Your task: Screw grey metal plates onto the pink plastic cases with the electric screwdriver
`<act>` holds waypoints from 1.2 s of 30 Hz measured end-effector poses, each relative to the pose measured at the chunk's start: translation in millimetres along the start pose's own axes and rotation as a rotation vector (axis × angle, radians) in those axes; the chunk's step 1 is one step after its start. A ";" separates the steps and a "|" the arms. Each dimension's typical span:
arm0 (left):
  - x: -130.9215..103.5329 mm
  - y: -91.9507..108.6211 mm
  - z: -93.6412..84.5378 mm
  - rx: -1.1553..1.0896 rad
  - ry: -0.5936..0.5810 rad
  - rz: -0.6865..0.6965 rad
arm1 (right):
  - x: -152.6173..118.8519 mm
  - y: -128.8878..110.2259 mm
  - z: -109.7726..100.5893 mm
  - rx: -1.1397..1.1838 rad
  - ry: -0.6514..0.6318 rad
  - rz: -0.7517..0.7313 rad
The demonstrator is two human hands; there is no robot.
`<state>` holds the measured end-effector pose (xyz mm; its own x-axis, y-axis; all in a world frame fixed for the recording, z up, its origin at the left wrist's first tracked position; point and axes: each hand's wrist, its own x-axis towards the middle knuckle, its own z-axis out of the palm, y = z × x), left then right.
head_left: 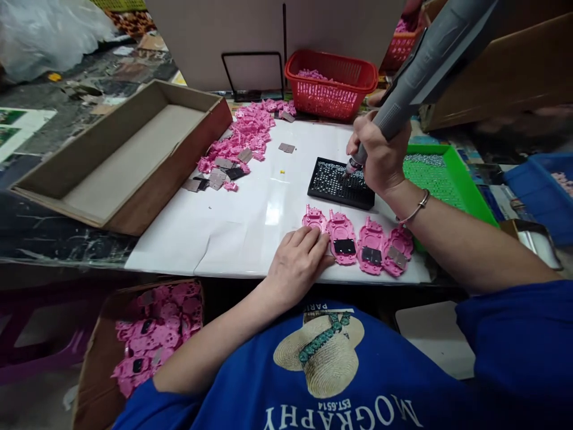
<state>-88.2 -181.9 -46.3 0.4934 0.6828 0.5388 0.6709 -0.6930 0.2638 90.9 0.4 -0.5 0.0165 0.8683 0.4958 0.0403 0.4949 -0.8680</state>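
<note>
My right hand (380, 149) is wrapped round a grey electric screwdriver (398, 95), tilted with its tip down at a black screw tray (320, 190). Small silvery screws sit in the tray's rows of holes. At the table's front edge my left hand (298, 263) lies with bent fingers over the lower part of a pink plastic casing (314, 216), holding it against the table. Beside it to the right are three more pink casings (344, 230) in a row, two with black plates and one with a grey plate.
Pink parts (250, 131) and grey and black plates are heaped beside a shallow cardboard box (120, 209). Behind stands a red basket (331, 89); at right, a green tray (474, 191) of screws and a blue bin (537, 185). A lower carton (96, 370) holds pink assemblies.
</note>
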 end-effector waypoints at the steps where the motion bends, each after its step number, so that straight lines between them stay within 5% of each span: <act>1: 0.0 -0.3 0.0 -0.003 -0.003 0.001 | -0.5 -0.4 0.6 -0.018 0.014 0.000; 17: -0.5 -1.3 1.0 -0.022 0.006 0.007 | -6.3 -3.9 4.2 -0.008 0.057 0.004; 24: -0.9 -0.9 1.8 -0.027 -0.022 -0.009 | -1.9 -33.4 9.2 0.062 0.121 -0.017; 30: -0.2 0.1 -1.3 -0.040 -0.097 -0.018 | -25.0 -60.8 29.4 0.130 0.005 -0.026; 36: 1.2 0.5 -2.1 -0.037 -0.137 -0.034 | -52.6 -57.4 44.5 0.135 -0.139 0.011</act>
<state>-88.5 -181.9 -43.9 0.5436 0.7294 0.4153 0.6687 -0.6754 0.3109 43.3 -72.1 22.0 -0.1225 0.8655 0.4857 -0.0937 0.4771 -0.8739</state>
